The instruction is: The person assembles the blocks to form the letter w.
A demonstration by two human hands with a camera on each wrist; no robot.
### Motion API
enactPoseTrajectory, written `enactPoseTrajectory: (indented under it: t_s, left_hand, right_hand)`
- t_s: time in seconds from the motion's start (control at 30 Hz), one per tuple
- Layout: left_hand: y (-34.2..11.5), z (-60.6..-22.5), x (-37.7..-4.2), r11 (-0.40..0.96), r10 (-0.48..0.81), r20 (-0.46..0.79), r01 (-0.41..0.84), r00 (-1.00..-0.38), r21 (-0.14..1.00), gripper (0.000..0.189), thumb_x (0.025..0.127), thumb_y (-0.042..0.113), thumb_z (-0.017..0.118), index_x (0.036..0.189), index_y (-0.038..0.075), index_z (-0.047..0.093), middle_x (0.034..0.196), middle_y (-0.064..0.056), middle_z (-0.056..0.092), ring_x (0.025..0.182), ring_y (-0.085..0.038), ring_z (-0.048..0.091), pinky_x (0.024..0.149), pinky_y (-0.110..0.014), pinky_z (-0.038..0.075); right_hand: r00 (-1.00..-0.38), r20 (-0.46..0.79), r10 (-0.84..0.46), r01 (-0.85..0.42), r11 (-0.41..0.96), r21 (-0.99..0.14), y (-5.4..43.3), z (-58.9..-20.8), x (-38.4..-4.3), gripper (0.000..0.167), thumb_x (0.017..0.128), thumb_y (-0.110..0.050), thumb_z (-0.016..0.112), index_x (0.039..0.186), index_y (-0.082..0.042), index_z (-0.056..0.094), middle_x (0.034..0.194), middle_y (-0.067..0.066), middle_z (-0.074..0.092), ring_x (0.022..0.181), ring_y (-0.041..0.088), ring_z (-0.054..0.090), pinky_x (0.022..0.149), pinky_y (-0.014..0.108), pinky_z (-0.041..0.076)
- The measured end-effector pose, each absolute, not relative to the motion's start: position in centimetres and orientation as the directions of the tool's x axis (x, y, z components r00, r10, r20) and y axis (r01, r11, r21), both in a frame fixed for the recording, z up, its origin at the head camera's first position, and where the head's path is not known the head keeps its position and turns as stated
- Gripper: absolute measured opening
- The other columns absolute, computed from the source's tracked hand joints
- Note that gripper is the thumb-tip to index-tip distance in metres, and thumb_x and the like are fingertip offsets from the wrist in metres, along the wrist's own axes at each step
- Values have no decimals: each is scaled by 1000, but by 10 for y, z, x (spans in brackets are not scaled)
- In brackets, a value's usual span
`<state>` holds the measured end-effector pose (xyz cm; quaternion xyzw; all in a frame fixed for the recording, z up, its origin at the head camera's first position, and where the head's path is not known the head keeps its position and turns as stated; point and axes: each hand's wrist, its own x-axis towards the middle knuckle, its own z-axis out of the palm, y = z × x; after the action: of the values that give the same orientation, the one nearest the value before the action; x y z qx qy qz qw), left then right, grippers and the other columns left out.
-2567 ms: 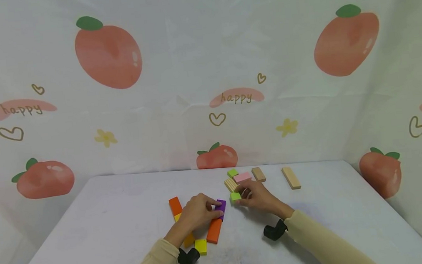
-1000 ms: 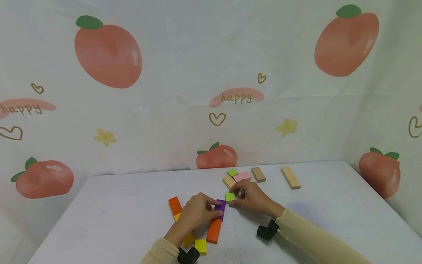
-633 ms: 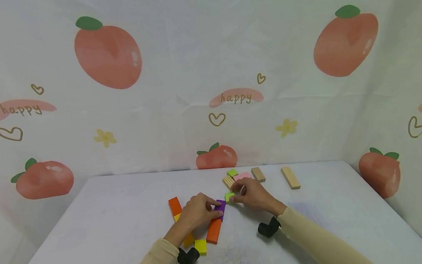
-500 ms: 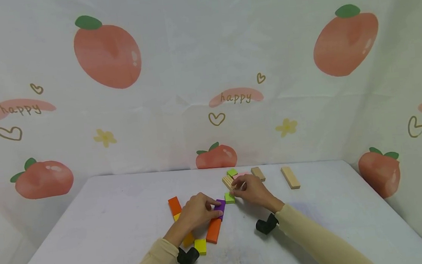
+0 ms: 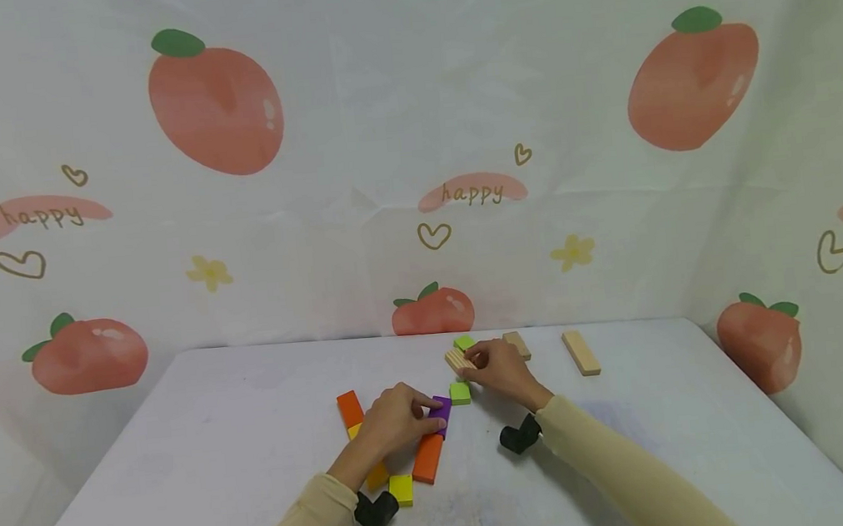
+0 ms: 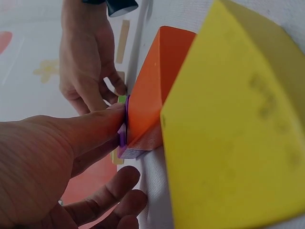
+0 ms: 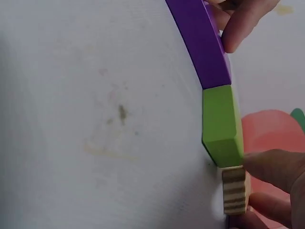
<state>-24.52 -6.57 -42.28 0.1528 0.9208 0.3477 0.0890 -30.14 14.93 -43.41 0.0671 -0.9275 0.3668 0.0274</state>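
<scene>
My left hand (image 5: 396,422) pinches a purple block (image 5: 442,408) between thumb and index finger, its other fingers spread apart in the left wrist view. The purple block meets the end of an orange block (image 5: 428,459). A lime-green block (image 7: 221,121) stands beyond the purple one. My right hand (image 5: 504,371) has thumb and index finger at a striped plain wooden block (image 5: 458,361) behind the green block. In the right wrist view, this wooden block (image 7: 235,191) lies between the thumb and another fingertip.
A yellow block (image 5: 401,490) and a second orange block (image 5: 349,409) form part of a curved row, partly hidden by my left arm. Another green block (image 5: 464,343) lies at the back. Two plain wooden blocks, including a long one (image 5: 581,353), lie at the right.
My right hand slid the green block left beside the purple one and let it go. It then moved back to the striped wooden block. My left hand stayed on the purple block.
</scene>
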Motion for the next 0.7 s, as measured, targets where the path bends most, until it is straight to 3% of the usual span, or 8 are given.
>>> enactPoseTrajectory:
  t_s: [0.47,0.7]
  left_hand:
    - [-65,-423,-245,715,342,-56,221,-938,663,34,87,27,82,117,12,78,75,1,59,67,-17,51,55,-26,39]
    - [-66,-423,-245,716,338,-62,213,-939,665,34,87,26,82,117,11,78,78,1,59,70,-17,51,57,-26,41]
  right_hand:
    - [-996,71,-56,-89,746,-660,147,-432,-303,41,85,-27,84,113,1,73,95,7,71,84,19,58,76,34,52]
    - [-995,76,-60,-95,731,-675,149,-432,-304,38,85,-19,83,115,3,72,100,11,71,86,21,60,76,34,53]
